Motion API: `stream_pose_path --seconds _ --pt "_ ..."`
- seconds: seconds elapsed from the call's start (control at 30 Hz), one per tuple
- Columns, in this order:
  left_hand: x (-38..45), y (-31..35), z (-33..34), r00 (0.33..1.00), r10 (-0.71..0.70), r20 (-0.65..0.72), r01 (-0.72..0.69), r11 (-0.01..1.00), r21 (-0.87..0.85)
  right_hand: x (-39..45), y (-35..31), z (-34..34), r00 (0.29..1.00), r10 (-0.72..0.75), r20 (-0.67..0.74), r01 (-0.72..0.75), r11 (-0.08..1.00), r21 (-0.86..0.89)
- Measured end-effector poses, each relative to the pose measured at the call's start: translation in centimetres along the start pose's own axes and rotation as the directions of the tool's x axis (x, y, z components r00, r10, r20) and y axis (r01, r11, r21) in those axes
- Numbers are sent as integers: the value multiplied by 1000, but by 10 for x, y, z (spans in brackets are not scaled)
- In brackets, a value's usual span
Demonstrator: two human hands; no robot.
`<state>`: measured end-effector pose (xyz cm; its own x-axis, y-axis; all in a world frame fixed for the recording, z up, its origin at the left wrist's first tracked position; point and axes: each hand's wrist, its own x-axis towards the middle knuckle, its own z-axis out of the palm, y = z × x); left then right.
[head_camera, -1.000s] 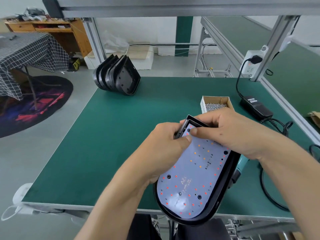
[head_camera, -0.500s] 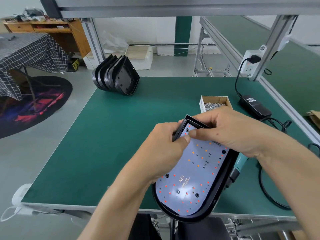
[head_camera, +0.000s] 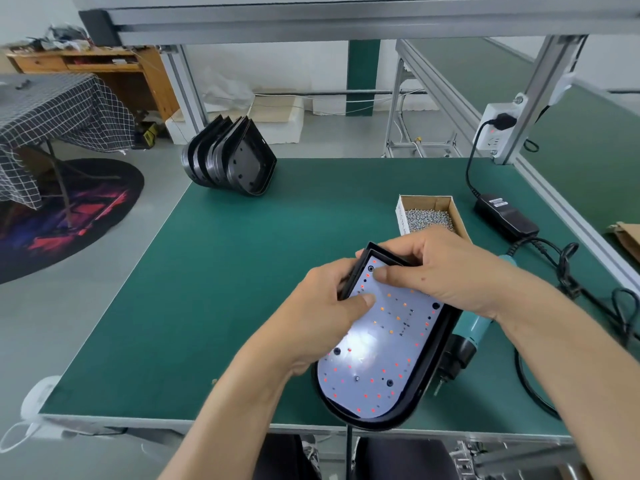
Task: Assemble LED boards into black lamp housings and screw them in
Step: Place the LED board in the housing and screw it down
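A black lamp housing (head_camera: 420,386) lies tilted at the table's near edge, with a white LED board (head_camera: 377,358) dotted with red and orange LEDs seated inside it. My left hand (head_camera: 325,313) grips the housing's left rim, its thumb pressing on the board. My right hand (head_camera: 446,271) holds the housing's far end, with a fingertip on the board near a screw hole. A teal electric screwdriver (head_camera: 464,341) lies on the table under the housing's right side.
A cardboard box of screws (head_camera: 429,216) stands just beyond my right hand. A row of empty black housings (head_camera: 232,164) leans at the table's far left corner. A black power adapter (head_camera: 505,216) and coiled cables lie at the right edge.
The housing with its board has tilted, so glare shows on the board. My left thumb has slid down the board, away from my right fingertip.
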<state>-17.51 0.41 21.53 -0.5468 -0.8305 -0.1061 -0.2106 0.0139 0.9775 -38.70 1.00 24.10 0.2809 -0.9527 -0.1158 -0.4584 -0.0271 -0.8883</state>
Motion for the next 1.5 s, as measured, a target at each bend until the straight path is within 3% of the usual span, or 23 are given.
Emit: stream_pose_path --seconds 0.27,0.37,0.43,0.5,0.53,0.6,0.67,0.8,0.9,1.0,1.1,1.27,1.33,1.4,1.5 --pt "6 -5 7 997 21 -70 -21 1000 3 2 0 0 999 -23 -36 20 997 -79" --pt "13 -9 9 993 -76 -87 71 996 -55 4 1 3 995 40 -94 -62 967 -246" --pt "19 -14 8 980 -161 -114 147 982 -121 1 6 4 974 59 -217 -136 923 -361" --pt "26 -19 5 960 -232 -156 205 964 -169 -12 11 5 907 39 -420 -175 941 -291" --pt "29 -21 3 948 -264 -177 231 955 -186 -23 16 5 837 24 -547 -178 957 -229" --pt "34 -24 2 925 -316 -209 273 939 -210 -50 36 3 624 45 -780 -250 957 -144" --pt "36 -24 3 904 -355 -237 304 925 -226 -76 59 3 469 162 -868 -423 904 -60" --pt "40 -30 15 865 -407 -294 313 895 -318 -93 87 17 413 444 -795 -644 760 90" --pt "44 -31 26 847 -423 -322 302 881 -363 -81 87 20 381 455 -804 -720 692 51" --pt "46 -29 33 846 -404 -347 279 892 -357 -66 81 18 407 473 -781 -793 608 -45" --pt "48 -30 36 850 -382 -361 269 906 -326 -54 75 21 405 499 -766 -798 602 -30" --pt "48 -32 35 855 -336 -396 248 934 -258 -50 74 34 327 512 -794 -729 671 133" --pt "50 -32 32 861 -289 -418 219 953 -209 -55 77 35 335 506 -795 -636 744 205" --pt "53 -29 27 870 -238 -431 192 970 -146 -61 77 39 322 491 -809 -460 828 320" --pt "60 -28 19 890 -173 -421 168 985 -49 -65 77 51 316 509 -800 22 840 543"
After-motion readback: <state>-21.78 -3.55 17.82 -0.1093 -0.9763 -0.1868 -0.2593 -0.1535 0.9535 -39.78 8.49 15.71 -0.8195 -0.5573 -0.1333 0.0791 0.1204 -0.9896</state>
